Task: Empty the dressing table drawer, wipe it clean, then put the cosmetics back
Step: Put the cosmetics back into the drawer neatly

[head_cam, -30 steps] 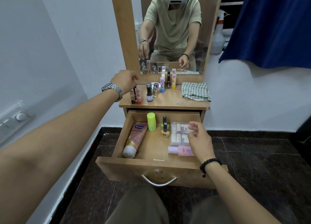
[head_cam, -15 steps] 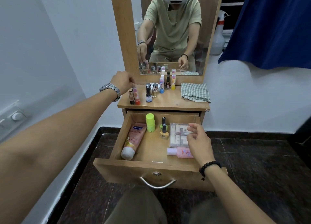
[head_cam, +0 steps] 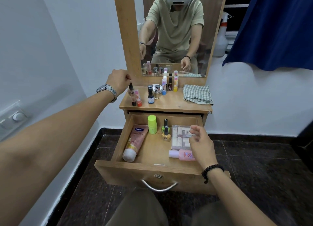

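Wooden dressing table (head_cam: 169, 105), open drawer (head_cam: 152, 168) part-full, left hand (head_cam: 118, 80) grip pinching dark-capped bottle (head_cam: 131, 90), right hand (head_cam: 201, 144) grip grasping clear case (head_cam: 180, 137).

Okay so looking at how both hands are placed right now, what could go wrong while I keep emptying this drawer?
1. Your left hand pinches the cap of a small bottle set tight against the pink tube at the tabletop's left edge; a nudge could topple either off.
2. Your right hand reaches the clear plastic case with only the fingers on its rim, so it may slip.
3. The pink bottle lies under that wrist and could get dragged.
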